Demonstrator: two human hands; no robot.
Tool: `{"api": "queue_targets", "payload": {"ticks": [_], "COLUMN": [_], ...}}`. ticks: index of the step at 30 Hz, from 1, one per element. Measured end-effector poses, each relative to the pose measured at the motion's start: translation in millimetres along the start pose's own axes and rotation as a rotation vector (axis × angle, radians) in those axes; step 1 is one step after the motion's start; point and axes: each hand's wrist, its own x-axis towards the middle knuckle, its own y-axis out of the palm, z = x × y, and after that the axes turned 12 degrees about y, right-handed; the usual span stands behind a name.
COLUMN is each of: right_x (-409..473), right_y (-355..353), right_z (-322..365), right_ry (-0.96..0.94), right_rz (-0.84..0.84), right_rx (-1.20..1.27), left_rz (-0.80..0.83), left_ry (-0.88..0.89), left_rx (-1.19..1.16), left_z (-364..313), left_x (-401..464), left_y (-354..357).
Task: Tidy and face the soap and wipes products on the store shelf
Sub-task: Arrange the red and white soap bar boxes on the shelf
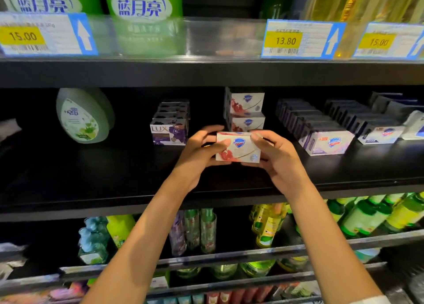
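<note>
Both hands, left hand (202, 153) and right hand (278, 157), grip one soap box (238, 147).

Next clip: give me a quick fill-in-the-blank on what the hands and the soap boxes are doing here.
1. The soap box is held by ____ hands, the left hand and the right hand.
2. Behind it, two matching boxes stand ____ one on the other.
3. The purple box to the left reads ____.
4. The yellow price tag above reads ____.

Missing words: both; stacked; LUX; 13.80
</note>
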Motion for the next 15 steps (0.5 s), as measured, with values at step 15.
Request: {"api": "queue_targets", "payload": {"ticks": [15], "right_x": [-6], "right_y": [4], "right_z": [1], "right_ry": [0.014], "right_rz": [0.032], "right_rx": [0.032], "left_rz": [-0.045], "left_ry": [0.025], "left_rx": [-0.14], "left_z": [-1], "left_x": [-2], "left_y": [-9]}}
